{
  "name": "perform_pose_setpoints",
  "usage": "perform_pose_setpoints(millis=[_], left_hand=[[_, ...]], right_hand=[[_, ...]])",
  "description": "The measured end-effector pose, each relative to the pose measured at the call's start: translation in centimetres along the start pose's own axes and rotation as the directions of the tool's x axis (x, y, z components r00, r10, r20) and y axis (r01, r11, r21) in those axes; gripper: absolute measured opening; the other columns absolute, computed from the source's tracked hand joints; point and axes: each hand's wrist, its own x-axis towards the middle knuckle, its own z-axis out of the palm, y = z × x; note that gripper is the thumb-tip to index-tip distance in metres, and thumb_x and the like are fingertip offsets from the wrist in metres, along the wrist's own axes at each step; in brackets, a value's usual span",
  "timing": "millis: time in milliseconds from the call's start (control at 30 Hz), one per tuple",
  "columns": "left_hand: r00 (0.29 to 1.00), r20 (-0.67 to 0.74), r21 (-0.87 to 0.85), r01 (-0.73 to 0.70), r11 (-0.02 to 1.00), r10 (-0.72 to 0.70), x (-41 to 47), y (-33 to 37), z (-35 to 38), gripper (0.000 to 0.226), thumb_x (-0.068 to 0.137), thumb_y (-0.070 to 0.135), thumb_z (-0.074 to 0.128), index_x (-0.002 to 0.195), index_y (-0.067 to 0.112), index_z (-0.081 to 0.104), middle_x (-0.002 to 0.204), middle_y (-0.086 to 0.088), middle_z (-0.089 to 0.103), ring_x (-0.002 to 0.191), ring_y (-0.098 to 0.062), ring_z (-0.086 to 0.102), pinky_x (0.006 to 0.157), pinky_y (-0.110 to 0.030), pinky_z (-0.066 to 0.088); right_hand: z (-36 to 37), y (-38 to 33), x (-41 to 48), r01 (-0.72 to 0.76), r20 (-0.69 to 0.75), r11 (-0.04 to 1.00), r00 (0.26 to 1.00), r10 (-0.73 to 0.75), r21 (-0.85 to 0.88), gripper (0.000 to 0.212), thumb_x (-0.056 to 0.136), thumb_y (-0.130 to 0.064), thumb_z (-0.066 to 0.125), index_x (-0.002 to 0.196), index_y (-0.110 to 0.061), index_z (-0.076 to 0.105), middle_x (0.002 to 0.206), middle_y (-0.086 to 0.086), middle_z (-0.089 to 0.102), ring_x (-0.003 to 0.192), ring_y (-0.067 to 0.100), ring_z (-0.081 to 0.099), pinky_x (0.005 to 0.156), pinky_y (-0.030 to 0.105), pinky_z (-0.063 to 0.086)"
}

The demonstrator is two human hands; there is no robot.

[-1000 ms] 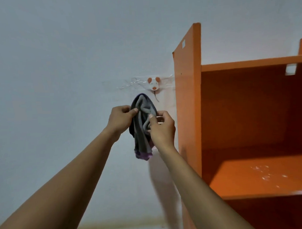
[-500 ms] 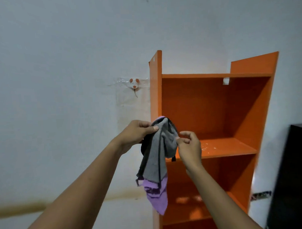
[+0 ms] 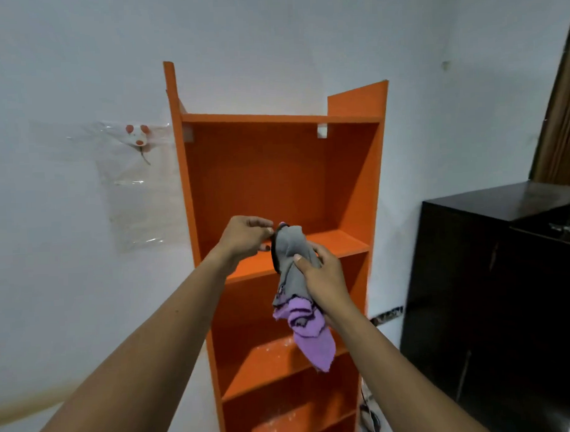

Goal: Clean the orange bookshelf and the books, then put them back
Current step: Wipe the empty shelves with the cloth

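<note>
A tall orange bookshelf (image 3: 259, 171) stands against the white wall, its shelves bare and no books in view. In front of its upper shelf I hold a grey and purple cloth (image 3: 296, 299). My left hand (image 3: 245, 239) pinches the cloth's top edge. My right hand (image 3: 321, 276) grips the cloth around its middle, and the purple end hangs down below it. White dust specks lie on the lower shelves (image 3: 272, 348).
A white and orange wall hook (image 3: 138, 137) sits on clear tape left of the shelf. A dark cabinet (image 3: 492, 273) stands to the right, with a wooden frame (image 3: 561, 109) above it. Cables lie on the floor at the shelf's right foot (image 3: 368, 416).
The cloth came off the wall hook and moved right, in front of the shelf. My right hand went from loosely touching it to gripping its middle. The view shifted right and back.
</note>
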Motion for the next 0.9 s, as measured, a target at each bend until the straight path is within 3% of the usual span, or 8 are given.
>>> perform_pose_setpoints(millis=[167,300,400,500,567,633,800,900], left_hand=[[0.999,0.023,0.246,0.025,0.969,-0.031,3.3,-2.6,4.9,0.037,0.094,0.027,0.070,0.129,0.015,0.066,0.130,-0.009,0.066,0.118,-0.027,0.062,0.096,-0.038,0.049],[0.997,-0.028,0.388,0.076,0.918,-0.070,6.4,-4.5,8.6,0.043,0.094,0.036,0.069,0.133,0.019,0.063,0.134,-0.010,0.064,0.120,-0.029,0.061,0.096,-0.037,0.051],[0.987,-0.142,0.484,0.137,0.864,-0.077,9.2,-5.5,10.6,0.045,0.093,0.042,0.067,0.134,0.024,0.062,0.136,-0.010,0.063,0.123,-0.031,0.059,0.099,-0.040,0.050],[0.962,-0.261,0.558,0.214,0.801,-0.075,11.6,-6.7,12.3,0.055,0.094,0.049,0.061,0.142,0.021,0.055,0.143,-0.012,0.057,0.132,-0.036,0.050,0.107,-0.049,0.043],[0.934,-0.353,0.607,0.270,0.748,-0.050,12.5,-7.5,13.3,0.059,0.096,0.051,0.056,0.144,0.017,0.052,0.146,-0.014,0.051,0.137,-0.037,0.043,0.110,-0.052,0.037],[0.905,-0.424,0.632,0.318,0.707,-0.029,13.1,-8.4,13.7,0.059,0.098,0.052,0.053,0.142,0.014,0.052,0.147,-0.015,0.049,0.138,-0.037,0.040,0.110,-0.054,0.033],[0.878,-0.478,0.641,0.364,0.675,-0.020,14.9,-10.6,12.7,0.059,0.100,0.055,0.044,0.141,0.014,0.053,0.144,-0.015,0.051,0.137,-0.036,0.041,0.110,-0.056,0.031],[0.863,-0.505,0.611,0.365,0.702,-0.010,15.6,-11.5,12.9,0.063,0.100,0.059,0.039,0.143,0.014,0.052,0.143,-0.014,0.053,0.136,-0.035,0.044,0.111,-0.057,0.031]], right_hand=[[-4.7,3.2,6.1,-0.089,-0.098,0.971,0.993,0.069,-0.223,0.021,0.100,-0.027,0.057,0.119,-0.021,0.064,0.100,0.004,0.065,0.092,0.030,0.062,0.072,0.042,0.049],[-6.4,3.9,13.1,-0.026,-0.091,0.917,0.996,-0.011,-0.398,0.035,0.102,-0.023,0.050,0.136,-0.018,0.056,0.122,0.014,0.061,0.100,0.035,0.063,0.072,0.036,0.045],[-7.1,4.1,17.9,0.083,-0.073,0.850,0.987,-0.141,-0.520,0.047,0.104,-0.019,0.049,0.149,-0.024,0.041,0.134,0.013,0.045,0.109,0.033,0.057,0.082,0.039,0.049],[-8.2,6.0,21.7,0.203,0.038,0.666,0.966,-0.254,-0.718,0.060,0.102,-0.020,0.050,0.155,-0.034,0.026,0.145,0.010,0.034,0.123,0.030,0.041,0.095,0.041,0.043],[-8.7,8.9,23.9,0.220,0.220,0.528,0.973,-0.063,-0.820,0.051,0.105,-0.029,0.040,0.155,-0.031,0.028,0.158,0.010,0.029,0.137,0.035,0.031,0.109,0.047,0.031],[-9.0,11.9,25.4,0.246,0.362,0.481,0.918,0.163,-0.842,0.050,0.107,-0.037,0.029,0.155,-0.028,0.030,0.163,0.011,0.027,0.148,0.041,0.019,0.120,0.056,0.016],[-7.5,13.1,27.7,0.407,0.568,0.494,0.790,0.232,-0.768,0.054,0.110,-0.041,0.014,0.159,-0.026,0.028,0.168,0.011,0.022,0.156,0.035,0.006,0.122,0.059,0.000],[-6.1,13.3,29.2,0.453,0.597,0.469,0.771,0.219,-0.758,0.053,0.110,-0.040,0.016,0.159,-0.027,0.028,0.168,0.010,0.020,0.157,0.032,0.004,0.122,0.059,-0.007]])
